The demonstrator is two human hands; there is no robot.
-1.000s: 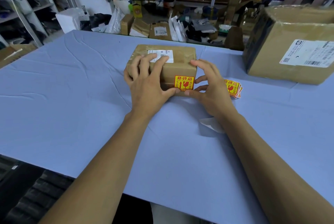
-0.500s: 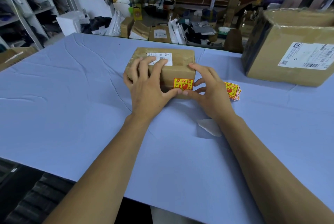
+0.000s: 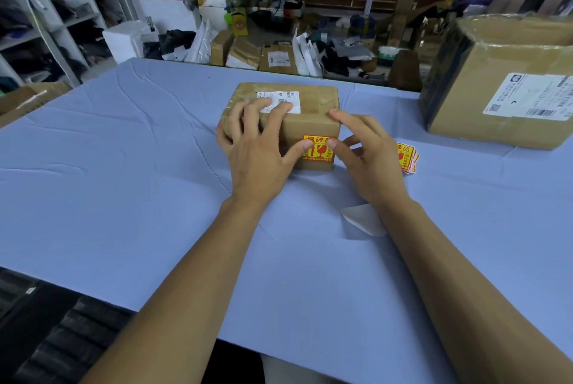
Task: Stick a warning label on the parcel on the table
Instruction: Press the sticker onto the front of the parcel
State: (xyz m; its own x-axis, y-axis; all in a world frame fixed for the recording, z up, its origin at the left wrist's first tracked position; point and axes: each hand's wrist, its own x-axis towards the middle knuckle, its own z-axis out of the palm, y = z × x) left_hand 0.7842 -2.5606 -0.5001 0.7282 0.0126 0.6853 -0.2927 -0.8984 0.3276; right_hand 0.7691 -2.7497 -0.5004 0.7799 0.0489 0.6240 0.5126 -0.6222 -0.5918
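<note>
At the nine o'clock edge of the blue table (image 3: 93, 197) a brown box (image 3: 18, 101) is cut off by the frame, only a corner showing. Toward the centre, just past twelve o'clock from the hands, sits the parcel (image 3: 310, 101), a small taped brown carton with a white shipping slip (image 3: 290, 98) on top whose print is too small to read. The left hand (image 3: 257, 151) lies over the parcel's near left corner, fingers spread wide on the top and covering part of the slip, thumb pressing the left edge of the warning label (image 3: 319, 149), a yellow and red sticker on the carton's near face. The right hand (image 3: 369, 154) meets it from three o'clock, thumb on the label's right edge, forefinger touching the top edge, the other fingers loosely curled and partly hidden. The thumbs cover some of the label's print. A white scrap of backing paper (image 3: 362, 219) lies half under the right wrist. At three o'clock of that hand, a stack of spare labels (image 3: 407, 157) is partly hidden behind it. At two o'clock a large carton (image 3: 496, 89) runs off the frame.
</note>
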